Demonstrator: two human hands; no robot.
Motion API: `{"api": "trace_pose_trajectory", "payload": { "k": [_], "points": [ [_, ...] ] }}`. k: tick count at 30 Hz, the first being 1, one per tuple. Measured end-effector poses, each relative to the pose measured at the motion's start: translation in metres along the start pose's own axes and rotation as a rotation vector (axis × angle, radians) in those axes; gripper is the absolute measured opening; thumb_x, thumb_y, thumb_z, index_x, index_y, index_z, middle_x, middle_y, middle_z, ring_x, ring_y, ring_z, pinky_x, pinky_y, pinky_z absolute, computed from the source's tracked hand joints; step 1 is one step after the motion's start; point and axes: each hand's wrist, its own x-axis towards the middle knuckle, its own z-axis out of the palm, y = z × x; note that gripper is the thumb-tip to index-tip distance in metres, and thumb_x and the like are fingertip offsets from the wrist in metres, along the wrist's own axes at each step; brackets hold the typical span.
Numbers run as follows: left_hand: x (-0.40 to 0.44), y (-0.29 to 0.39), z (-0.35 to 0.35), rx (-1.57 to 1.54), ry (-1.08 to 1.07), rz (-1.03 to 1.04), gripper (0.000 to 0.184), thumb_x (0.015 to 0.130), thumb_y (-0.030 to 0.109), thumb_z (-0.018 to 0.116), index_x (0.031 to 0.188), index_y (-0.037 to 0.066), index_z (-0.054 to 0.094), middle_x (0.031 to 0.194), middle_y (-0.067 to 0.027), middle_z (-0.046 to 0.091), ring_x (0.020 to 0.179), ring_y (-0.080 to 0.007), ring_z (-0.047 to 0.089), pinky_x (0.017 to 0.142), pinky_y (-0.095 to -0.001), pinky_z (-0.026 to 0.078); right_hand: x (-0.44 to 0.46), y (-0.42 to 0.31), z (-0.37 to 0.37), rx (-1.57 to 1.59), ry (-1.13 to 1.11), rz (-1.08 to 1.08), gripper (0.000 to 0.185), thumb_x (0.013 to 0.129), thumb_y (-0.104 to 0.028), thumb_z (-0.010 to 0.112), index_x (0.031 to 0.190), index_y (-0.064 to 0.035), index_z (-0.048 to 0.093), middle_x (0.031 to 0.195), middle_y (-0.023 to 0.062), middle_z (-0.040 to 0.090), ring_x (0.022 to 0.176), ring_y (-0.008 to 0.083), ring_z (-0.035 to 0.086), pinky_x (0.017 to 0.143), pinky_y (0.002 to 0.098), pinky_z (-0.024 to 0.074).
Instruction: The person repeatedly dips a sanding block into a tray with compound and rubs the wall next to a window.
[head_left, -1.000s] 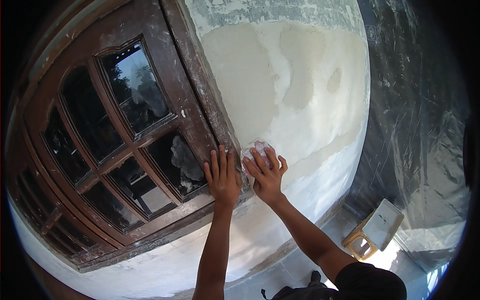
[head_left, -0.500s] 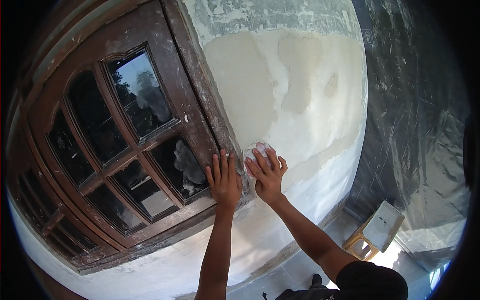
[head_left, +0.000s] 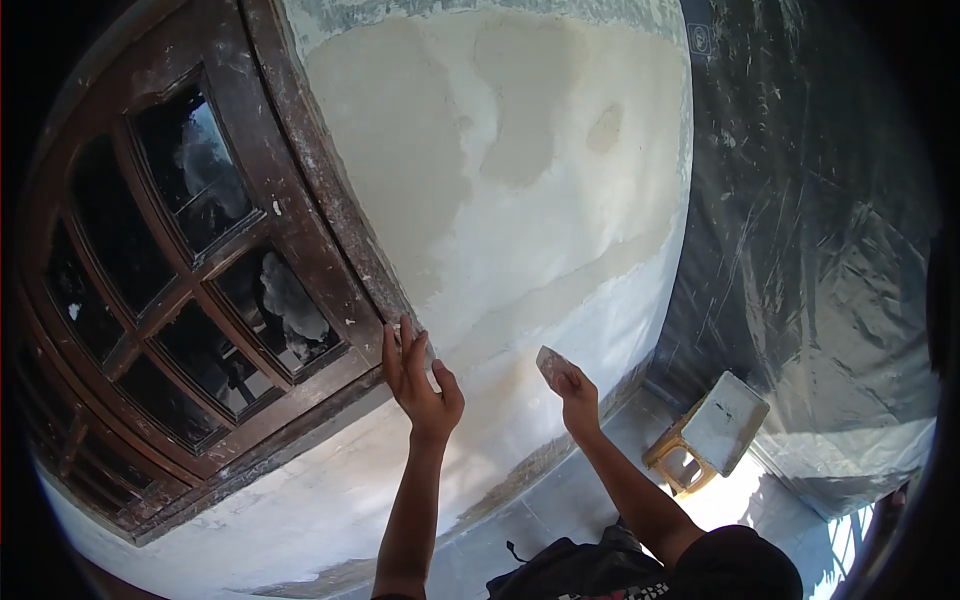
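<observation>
My left hand [head_left: 424, 394] rests its fingertips at the lower right corner of the brown wooden window frame [head_left: 318, 200], fingers apart and holding nothing. To its right, my right hand [head_left: 578, 396] is closed around a flat, dusty sanding pad [head_left: 550, 366], whitish and pinkish-brown, seen nearly edge-on. The pad appears held off the wall [head_left: 390, 150], which carries patches of beige filler over white and grey. Part of the pad is hidden by my fingers.
Dark plastic sheeting [head_left: 790, 250] hangs along the right side. A yellowish stool [head_left: 690, 450] with a dusty grey top stands on the tiled floor [head_left: 530, 510]. Glass panes [head_left: 205, 355] fill the window at left.
My right hand has come away from the wall beside the frame, moving right and down with the pad, now turned edge-on. My left fingers have spread and curled more. The view has shifted right.
</observation>
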Motion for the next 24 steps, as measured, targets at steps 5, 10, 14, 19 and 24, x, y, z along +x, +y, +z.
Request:
{"api": "trace_pose_trajectory", "payload": {
  "k": [5, 10, 14, 19, 24],
  "points": [
    [-0.056, 0.081, 0.064, -0.223, -0.173, -0.193, 0.046, 0.088, 0.001, 0.051, 0.133, -0.004, 0.050, 0.148, -0.0267, 0.051, 0.146, -0.0442, 0.035, 0.116, -0.0531, 0.030, 0.022, -0.033, -0.071, 0.192, 0.096, 0.260, 0.028, 0.101, -0.011, 0.061, 0.128, -0.0017, 0.061, 0.116, 0.0048, 0.067, 0.108, 0.0152, 0.064, 0.096, 0.0317, 0.0515],
    [-0.100, 0.161, 0.158, -0.387, -0.320, -0.391, 0.047, 0.090, 0.006, 0.052, 0.137, -0.001, 0.049, 0.153, -0.0235, 0.046, 0.146, -0.0421, 0.037, 0.117, -0.0505, 0.032, 0.034, -0.023, -0.173, 0.245, 0.131, 0.347, 0.034, 0.101, -0.011, 0.062, 0.133, -0.0004, 0.057, 0.122, 0.0078, 0.067, 0.109, 0.0196, 0.067, 0.096, 0.0365, 0.0541],
    [-0.133, 0.229, 0.236, -0.493, -0.336, -0.560, 0.060, 0.089, 0.002, 0.052, 0.148, -0.002, 0.039, 0.150, -0.0236, 0.048, 0.140, -0.0399, 0.045, 0.115, -0.0501, 0.036, 0.042, -0.021, -0.270, 0.263, 0.202, 0.432, 0.035, 0.100, -0.011, 0.064, 0.132, -0.0006, 0.058, 0.117, 0.0050, 0.067, 0.105, 0.0150, 0.065, 0.092, 0.0308, 0.0519],
    [-0.180, 0.314, 0.309, -0.520, -0.518, -0.746, 0.071, 0.085, -0.005, 0.054, 0.153, 0.001, 0.034, 0.144, -0.0241, 0.053, 0.133, -0.0401, 0.051, 0.112, -0.0483, 0.039, 0.040, -0.026, -0.377, 0.196, 0.334, 0.557, 0.033, 0.101, -0.010, 0.061, 0.131, 0.0003, 0.057, 0.116, 0.0062, 0.066, 0.103, 0.0150, 0.065, 0.090, 0.0313, 0.0533],
    [-0.254, 0.382, 0.353, -0.529, -0.774, -0.886, 0.071, 0.084, -0.005, 0.055, 0.152, 0.002, 0.037, 0.142, -0.0255, 0.054, 0.132, -0.0424, 0.051, 0.112, -0.0481, 0.039, 0.011, 0.020, -0.493, 0.010, 0.418, 0.653, 0.031, 0.100, -0.016, 0.060, 0.128, -0.0017, 0.056, 0.111, 0.0069, 0.066, 0.097, 0.0155, 0.067, 0.082, 0.0317, 0.0584]
  ]
}}
